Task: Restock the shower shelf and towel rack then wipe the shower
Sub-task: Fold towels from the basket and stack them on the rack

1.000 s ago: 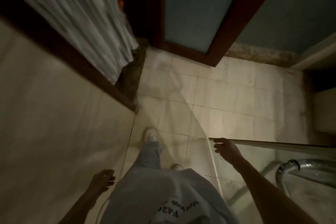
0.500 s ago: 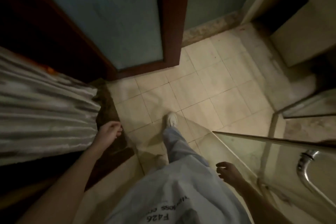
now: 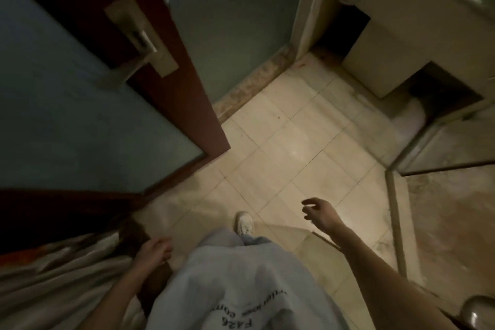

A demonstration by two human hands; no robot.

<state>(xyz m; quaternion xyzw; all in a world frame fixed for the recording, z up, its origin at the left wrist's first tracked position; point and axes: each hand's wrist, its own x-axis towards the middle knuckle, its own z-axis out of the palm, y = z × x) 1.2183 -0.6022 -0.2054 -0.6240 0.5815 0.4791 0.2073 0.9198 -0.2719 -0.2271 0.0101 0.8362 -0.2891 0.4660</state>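
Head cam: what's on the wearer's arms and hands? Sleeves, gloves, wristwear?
The left hand and right hand are ungloved; both forearms bare to the frame edge, no sleeve, watch or band showing. Rings: too dim to tell. Worn: pale grey-blue fabric top with dark printed lettering.

Glass shower enclosure (image 3: 444, 150), far right, dim, mottled brownish floor inside
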